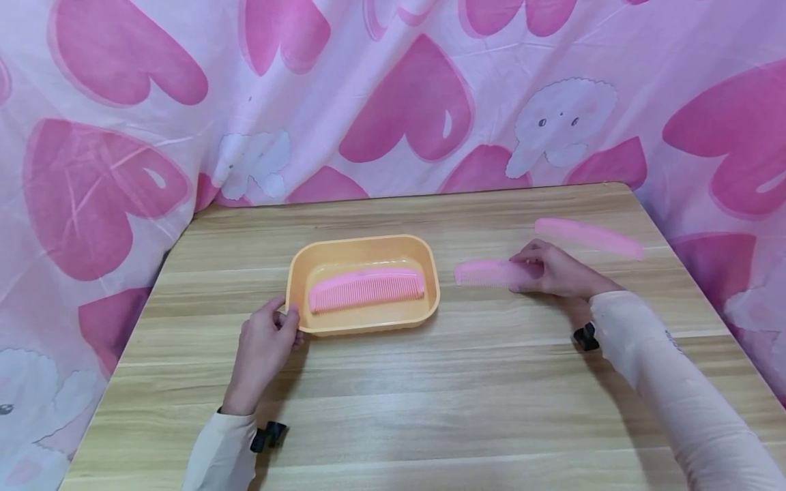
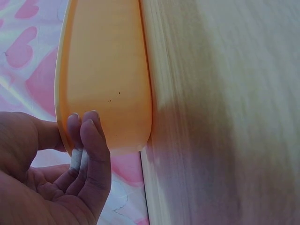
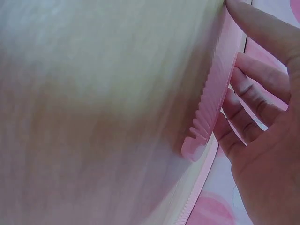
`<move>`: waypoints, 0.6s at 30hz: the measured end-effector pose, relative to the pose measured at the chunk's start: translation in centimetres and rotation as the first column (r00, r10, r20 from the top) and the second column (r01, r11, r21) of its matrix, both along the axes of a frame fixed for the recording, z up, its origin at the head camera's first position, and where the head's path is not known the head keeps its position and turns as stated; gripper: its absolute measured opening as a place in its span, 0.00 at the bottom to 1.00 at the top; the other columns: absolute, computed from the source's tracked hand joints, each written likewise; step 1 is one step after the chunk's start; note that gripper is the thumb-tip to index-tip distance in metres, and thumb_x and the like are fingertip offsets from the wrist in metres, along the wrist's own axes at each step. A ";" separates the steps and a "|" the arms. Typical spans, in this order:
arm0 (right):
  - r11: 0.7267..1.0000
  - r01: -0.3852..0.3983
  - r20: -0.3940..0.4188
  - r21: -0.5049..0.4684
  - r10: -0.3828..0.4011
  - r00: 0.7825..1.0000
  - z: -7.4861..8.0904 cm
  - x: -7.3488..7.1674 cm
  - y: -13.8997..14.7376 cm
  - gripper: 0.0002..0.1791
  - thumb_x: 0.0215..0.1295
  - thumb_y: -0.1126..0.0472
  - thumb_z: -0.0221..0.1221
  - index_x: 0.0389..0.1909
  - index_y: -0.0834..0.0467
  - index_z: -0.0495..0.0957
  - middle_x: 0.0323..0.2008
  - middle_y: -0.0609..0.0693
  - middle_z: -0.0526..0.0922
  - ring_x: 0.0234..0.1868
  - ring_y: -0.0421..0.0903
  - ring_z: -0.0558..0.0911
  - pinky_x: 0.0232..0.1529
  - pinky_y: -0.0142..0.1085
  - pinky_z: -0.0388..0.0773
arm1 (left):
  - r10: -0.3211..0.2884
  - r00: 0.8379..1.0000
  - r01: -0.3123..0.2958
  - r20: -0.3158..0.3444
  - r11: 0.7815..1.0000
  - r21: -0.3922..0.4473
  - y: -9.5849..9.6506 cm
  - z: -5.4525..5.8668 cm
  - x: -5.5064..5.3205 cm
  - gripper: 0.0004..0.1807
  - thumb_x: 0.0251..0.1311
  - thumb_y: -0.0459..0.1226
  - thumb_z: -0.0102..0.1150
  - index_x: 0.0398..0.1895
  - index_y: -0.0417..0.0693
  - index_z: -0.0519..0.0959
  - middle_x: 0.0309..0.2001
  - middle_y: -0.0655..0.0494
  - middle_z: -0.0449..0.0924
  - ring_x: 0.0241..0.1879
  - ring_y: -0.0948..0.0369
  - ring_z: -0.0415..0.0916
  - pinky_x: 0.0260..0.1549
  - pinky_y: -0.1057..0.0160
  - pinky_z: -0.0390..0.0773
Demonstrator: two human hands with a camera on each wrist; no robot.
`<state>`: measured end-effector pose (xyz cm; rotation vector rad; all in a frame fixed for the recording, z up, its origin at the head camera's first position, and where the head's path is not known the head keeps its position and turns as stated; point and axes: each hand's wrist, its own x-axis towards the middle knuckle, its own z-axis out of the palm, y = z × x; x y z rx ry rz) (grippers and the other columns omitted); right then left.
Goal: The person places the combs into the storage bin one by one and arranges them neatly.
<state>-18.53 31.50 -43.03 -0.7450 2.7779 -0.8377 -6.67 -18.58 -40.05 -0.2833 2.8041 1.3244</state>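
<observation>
An orange plastic basin [image 1: 368, 327] stands on the wooden table, and a pink comb [image 1: 366, 288] lies inside it, teeth toward the near side. My left hand [image 1: 264, 351] pinches the basin's near left corner. In the left wrist view, fingertips press on the outer wall of the basin [image 2: 108, 70], with the thumb over at the rim. To the right of the basin, my right hand [image 1: 561, 271] grips the right end of a second pink comb [image 1: 482, 273]. Seen from the right wrist, this comb [image 3: 219, 84] is held between thumb and fingers, close over the tabletop.
A third pink comb [image 1: 588, 236] lies on the table [image 1: 393, 409] beyond my right hand, near the right edge. Pink heart-patterned cloth [image 1: 405, 102] hangs behind the table and along both sides. A black wrist mount [image 1: 586, 337] sits at the right cuff.
</observation>
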 end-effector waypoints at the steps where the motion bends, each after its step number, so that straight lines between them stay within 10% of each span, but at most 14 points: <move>1: 1.000 -0.001 0.001 0.000 0.001 1.000 0.0 0.0 -0.1 0.28 0.55 0.57 0.76 0.54 0.68 0.82 0.47 0.58 0.80 0.46 0.50 0.75 0.46 0.43 0.72 | 0.000 1.000 0.000 0.001 1.000 -0.001 0.0 0.0 0.0 0.22 0.74 0.37 0.49 0.66 0.38 0.73 0.25 0.51 0.82 0.23 0.59 0.80 0.21 0.65 0.78; 18: 0.998 0.039 0.021 -0.044 -0.038 0.999 -0.4 0.2 -0.6 0.28 0.49 0.54 0.79 0.48 0.66 0.86 0.40 0.52 0.79 0.39 0.46 0.72 0.38 0.31 0.72 | -0.009 1.000 0.009 -0.013 1.000 -0.005 -0.1 -0.1 0.0 0.21 0.74 0.38 0.49 0.65 0.39 0.74 0.24 0.52 0.81 0.22 0.60 0.80 0.21 0.65 0.77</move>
